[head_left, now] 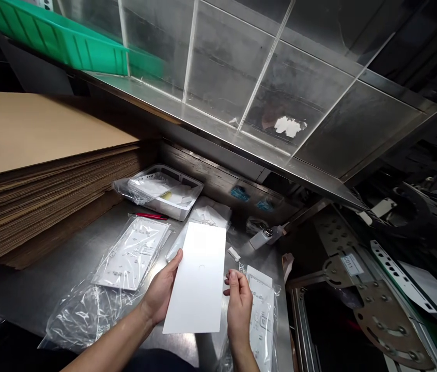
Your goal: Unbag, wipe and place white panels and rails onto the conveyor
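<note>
A blank white rectangular panel (pixel 200 289) with a faint round mark is tilted up in front of me. Its left edge is gripped by my left hand (pixel 162 292), thumb on the face and the other fingers hidden behind. Just off the panel's right edge is my right hand (pixel 238 297), its fingers curled in a pinch; whatever is between them is too small to make out. Left of the panel lies a clear-bagged white plate (pixel 127 256) with printed marks. Another bagged white plate (pixel 262 315) lies beneath and beside my right hand. A small white piece (pixel 234 253) rests beyond the panel.
Stacked cardboard sheets (pixel 48 129) rise at the left. Behind the panel stand a grey plastic basket (pixel 182 212), a red pen (pixel 151 216) and a white bottle (pixel 261 238). A metal shelf edge (pixel 203 121) with clear panes overhangs the bench; machinery (pixel 381 315) is at right.
</note>
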Demonstrator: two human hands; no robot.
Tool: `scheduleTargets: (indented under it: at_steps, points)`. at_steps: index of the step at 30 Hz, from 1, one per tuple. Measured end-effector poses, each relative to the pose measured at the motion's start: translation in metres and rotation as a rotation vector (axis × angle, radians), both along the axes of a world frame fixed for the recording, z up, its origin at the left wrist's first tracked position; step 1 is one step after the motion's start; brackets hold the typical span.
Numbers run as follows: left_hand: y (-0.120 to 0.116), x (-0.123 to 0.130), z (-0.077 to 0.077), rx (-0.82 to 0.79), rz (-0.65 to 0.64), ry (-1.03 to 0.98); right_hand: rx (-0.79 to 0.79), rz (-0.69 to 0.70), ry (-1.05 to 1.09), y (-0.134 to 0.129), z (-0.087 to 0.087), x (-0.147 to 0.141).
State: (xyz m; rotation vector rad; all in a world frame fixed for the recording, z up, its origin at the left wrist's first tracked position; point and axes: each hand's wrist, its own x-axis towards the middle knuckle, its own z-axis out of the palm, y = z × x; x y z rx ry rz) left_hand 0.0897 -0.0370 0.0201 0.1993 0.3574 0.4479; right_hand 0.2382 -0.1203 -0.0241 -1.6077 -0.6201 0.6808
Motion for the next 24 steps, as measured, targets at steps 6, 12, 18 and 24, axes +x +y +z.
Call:
scheduleTargets:
  at_steps: [6,12,18,24]
  points:
    - [-0.007,0.004,-0.003,0.029,0.063,0.103,-0.014,0.06,-0.183,0.007,0.016,-0.008]
    - [-0.001,-0.003,0.003,-0.043,0.029,0.018,-0.011,-0.218,0.009,-0.005,-0.021,0.068]
    - [-0.001,0.005,0.007,-0.046,0.032,-0.016,-0.035,-0.133,0.366,-0.022,-0.021,0.045]
    - [-0.013,0.028,0.006,0.066,0.19,0.208,0.047,0.114,0.785,-0.013,-0.014,-0.021]
